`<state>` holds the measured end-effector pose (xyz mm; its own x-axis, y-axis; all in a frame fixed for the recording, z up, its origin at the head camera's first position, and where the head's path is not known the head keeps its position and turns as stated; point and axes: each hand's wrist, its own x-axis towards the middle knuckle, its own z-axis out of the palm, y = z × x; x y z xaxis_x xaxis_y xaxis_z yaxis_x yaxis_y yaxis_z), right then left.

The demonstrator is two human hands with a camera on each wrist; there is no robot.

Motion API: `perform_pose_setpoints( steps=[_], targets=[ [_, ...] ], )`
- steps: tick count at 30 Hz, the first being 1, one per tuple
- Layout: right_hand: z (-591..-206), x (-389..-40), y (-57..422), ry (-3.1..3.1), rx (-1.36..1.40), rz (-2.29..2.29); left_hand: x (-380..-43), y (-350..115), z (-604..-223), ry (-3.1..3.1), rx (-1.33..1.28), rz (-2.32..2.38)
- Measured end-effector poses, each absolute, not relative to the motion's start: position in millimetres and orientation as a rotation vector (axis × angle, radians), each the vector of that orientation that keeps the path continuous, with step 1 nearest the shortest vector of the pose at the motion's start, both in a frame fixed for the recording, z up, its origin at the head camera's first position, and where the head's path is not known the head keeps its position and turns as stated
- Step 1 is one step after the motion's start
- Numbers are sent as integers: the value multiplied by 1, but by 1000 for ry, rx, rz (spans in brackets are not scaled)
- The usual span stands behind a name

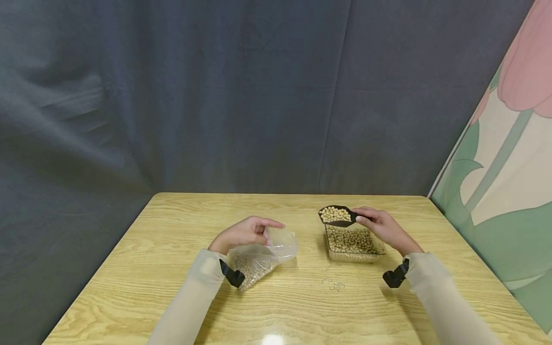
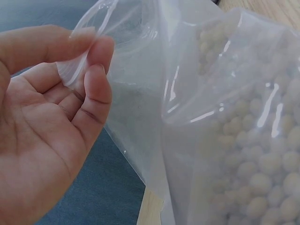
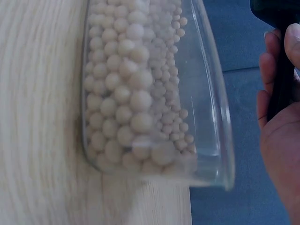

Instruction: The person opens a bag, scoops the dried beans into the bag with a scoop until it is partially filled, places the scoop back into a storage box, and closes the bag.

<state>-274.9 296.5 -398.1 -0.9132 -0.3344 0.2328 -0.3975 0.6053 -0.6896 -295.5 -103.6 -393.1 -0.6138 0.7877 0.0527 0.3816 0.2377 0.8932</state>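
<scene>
My left hand (image 1: 247, 235) pinches the rim of a clear plastic bag (image 1: 284, 249) between thumb and fingers. Soybean-like round beige beads (image 2: 262, 173) fill the bag's lower part, which lies on the table. In the left wrist view the thumb and fingertips grip the bag's lip (image 2: 93, 28). My right hand (image 1: 385, 229) holds a black scoop (image 1: 345, 223) by its handle (image 3: 282, 79). A heap of the beads (image 1: 335, 214) sits in the scoop, raised above a clear rectangular container (image 1: 353, 257). More beads (image 3: 124, 93) lie inside that container.
The wood-grain table (image 1: 172, 297) carries the bag and the container, with a gap between them. Faint marks (image 1: 334, 285) show on the tabletop in front of the container. A dark curtain (image 1: 241, 105) hangs behind, and a flower-patterned panel (image 1: 509, 191) stands at the right.
</scene>
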Motion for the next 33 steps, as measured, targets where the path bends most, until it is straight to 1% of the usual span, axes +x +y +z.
perform_pose_setpoints(
  steps=[13,33],
  targets=[
    [-392,-277,277,-2732,640,1274,-298,-105,-396,2078,1074,1366],
    [-396,-286,247,-2711,737,1354,-296,-105,-394,2091,1073,1365]
  ],
)
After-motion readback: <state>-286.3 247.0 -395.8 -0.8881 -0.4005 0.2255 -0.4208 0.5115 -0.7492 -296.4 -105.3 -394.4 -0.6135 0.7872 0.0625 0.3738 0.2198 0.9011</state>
